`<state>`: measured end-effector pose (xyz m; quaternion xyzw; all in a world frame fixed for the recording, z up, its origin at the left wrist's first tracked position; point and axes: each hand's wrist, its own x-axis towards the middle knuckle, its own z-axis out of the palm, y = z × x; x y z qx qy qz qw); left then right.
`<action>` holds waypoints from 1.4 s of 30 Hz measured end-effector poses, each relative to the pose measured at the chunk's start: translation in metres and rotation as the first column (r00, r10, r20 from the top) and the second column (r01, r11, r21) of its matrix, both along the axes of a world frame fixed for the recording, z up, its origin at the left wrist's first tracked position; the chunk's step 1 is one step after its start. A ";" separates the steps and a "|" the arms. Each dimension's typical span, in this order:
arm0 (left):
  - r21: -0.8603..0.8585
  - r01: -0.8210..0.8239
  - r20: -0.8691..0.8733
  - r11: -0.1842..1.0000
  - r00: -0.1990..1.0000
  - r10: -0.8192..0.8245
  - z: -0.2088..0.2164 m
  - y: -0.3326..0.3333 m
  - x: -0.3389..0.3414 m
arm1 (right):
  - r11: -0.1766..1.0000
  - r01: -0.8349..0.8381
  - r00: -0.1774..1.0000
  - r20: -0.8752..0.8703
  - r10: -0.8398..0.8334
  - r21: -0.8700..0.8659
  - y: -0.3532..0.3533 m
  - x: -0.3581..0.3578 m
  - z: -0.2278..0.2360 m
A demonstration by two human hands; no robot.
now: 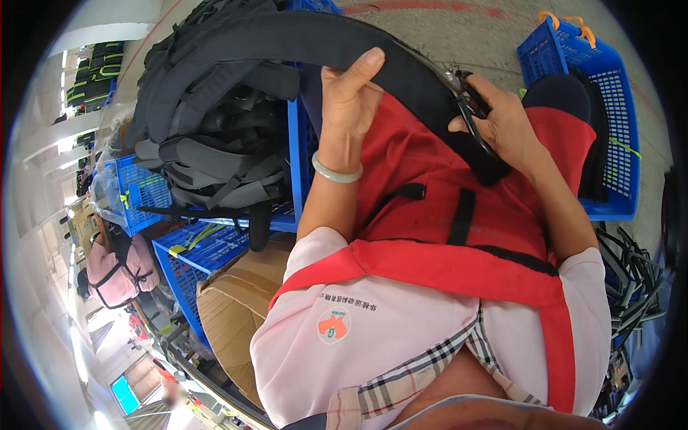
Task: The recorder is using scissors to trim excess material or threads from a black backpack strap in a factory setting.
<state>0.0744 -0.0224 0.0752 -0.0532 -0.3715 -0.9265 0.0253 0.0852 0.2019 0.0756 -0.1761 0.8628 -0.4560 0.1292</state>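
A long black padded strap (308, 37) arches from the pile on the left across my lap, its lower end near my right wrist. My left hand (351, 97) grips the strap's middle, thumb raised along its near edge and fingers behind it, mostly hidden. In my right hand (505, 122) is a pair of dark-handled scissors (467, 107), with fingers through or around the handles. The scissors' blades point up and left, against the strap's outer edge. Under the strap, a red apron (430, 193) covers my lap.
A heap of black and grey padded straps (215, 158) sits on blue crates at my left. Beside it are a blue crate (193, 247) and a cardboard box (240, 301). On my right, a blue basket (623, 143) holds dark pieces. A person in pink (122, 269) is farther left.
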 end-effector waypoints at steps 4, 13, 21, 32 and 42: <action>-0.049 -0.008 -0.018 0.999 1.000 0.007 0.007 0.010 0.000 | 0.999 0.039 0.989 -0.141 -0.040 -0.011 -0.006 0.003 -0.004; -0.062 0.004 -0.013 0.998 1.000 -0.005 0.003 0.007 0.006 | 0.999 -0.029 0.999 0.044 0.031 -0.044 -0.005 0.001 0.006; -0.049 0.004 -0.011 0.999 1.000 -0.005 0.002 0.006 0.005 | 0.995 -0.103 0.978 -0.179 0.104 0.014 -0.003 0.005 0.013; -0.052 0.024 -0.005 0.998 1.000 -0.024 0.000 0.007 0.010 | 0.992 -0.129 0.991 0.034 0.129 -0.009 -0.001 -0.001 0.010; -0.065 0.010 -0.015 0.998 1.000 -0.011 -0.003 0.010 0.012 | 0.992 -0.111 0.958 -0.270 0.092 -0.057 -0.001 0.006 -0.001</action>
